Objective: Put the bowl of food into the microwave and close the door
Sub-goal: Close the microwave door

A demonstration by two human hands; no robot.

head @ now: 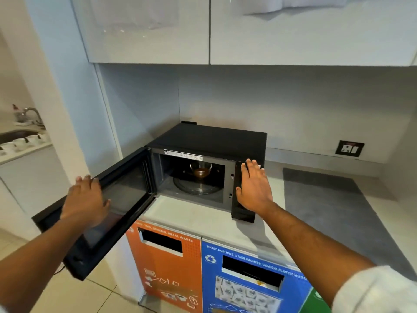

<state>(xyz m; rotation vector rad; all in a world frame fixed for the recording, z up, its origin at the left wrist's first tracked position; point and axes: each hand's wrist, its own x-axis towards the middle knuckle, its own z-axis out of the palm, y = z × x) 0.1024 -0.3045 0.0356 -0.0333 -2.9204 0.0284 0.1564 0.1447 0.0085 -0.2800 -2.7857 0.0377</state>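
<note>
A black microwave [209, 136] stands on the counter in the corner, its door [126, 190] swung wide open to the left. Inside, a glass bowl of brown food [200, 170] sits on the glass turntable [198, 188]. My left hand [86, 199] lies flat against the top edge and inner side of the open door, fingers spread. My right hand [253, 186] rests flat on the microwave's control panel at the right front, fingers apart and holding nothing.
A grey mat [327, 199] lies on the white counter [194, 213] to the right of the microwave. A wall socket [349, 148] is behind it. Orange [167, 267] and blue [248, 285] waste bins stand below the counter. A sink [20, 134] is at far left.
</note>
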